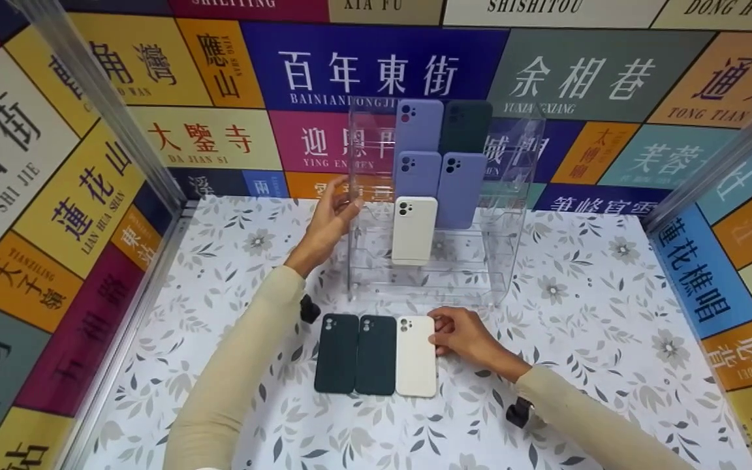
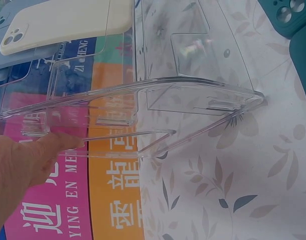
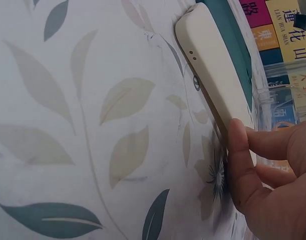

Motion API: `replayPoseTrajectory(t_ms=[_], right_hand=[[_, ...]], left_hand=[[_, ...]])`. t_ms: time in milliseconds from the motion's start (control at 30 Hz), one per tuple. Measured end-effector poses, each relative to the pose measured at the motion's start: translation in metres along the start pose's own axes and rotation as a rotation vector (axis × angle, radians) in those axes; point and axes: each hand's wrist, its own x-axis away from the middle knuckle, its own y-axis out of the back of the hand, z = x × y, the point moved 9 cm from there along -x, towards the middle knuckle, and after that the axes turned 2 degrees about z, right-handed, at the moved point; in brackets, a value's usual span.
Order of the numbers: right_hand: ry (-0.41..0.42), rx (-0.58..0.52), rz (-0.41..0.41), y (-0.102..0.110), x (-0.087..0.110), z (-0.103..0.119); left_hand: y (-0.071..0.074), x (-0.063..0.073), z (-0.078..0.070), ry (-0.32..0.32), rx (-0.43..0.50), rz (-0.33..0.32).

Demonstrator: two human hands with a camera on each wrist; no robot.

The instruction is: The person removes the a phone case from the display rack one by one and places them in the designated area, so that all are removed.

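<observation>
In the head view my left hand (image 1: 331, 225) holds the left side edge of a clear acrylic display stand (image 1: 366, 287), its fingertips at the panel in the left wrist view too. My right hand (image 1: 470, 338) pinches the upper right edge of a cream phone case (image 1: 416, 359) lying on the table; thumb and fingers meet its side in the right wrist view. Two dark green phone cases (image 1: 337, 352) lie in a row to its left. On the stand lean another cream case (image 1: 414, 232), several lilac cases (image 1: 461, 189) and one dark green case (image 1: 467, 127).
A white tabletop with a leaf and flower print (image 1: 578, 365) lies under everything. Panels with coloured street-name blocks (image 1: 376, 62) rise behind and at both sides. Metal corner posts (image 1: 115, 117) stand at the back left and right. Each wrist wears a small black camera (image 1: 518, 412).
</observation>
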Motion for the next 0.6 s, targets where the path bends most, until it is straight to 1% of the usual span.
replayPoseTrajectory(t_ms=[233,367,467,600], right_hand=[[-0.018,-0.076,-0.006,-0.005,-0.003,-0.001],[0.005,-0.026,-0.023,-0.001,-0.001,0.002],[0.035,0.008,-0.044,0.006,-0.001,0.006],[0.099,0.052,-0.071,0.019,-0.001,0.016]], left_hand=[[0.0,0.0,0.0,-0.012,0.008,-0.001],[0.0,0.0,0.0,-0.007,0.013,-0.004],[-0.001,0.0,0.001,-0.001,0.021,-0.003],[0.0,0.0,0.0,0.004,0.009,-0.003]])
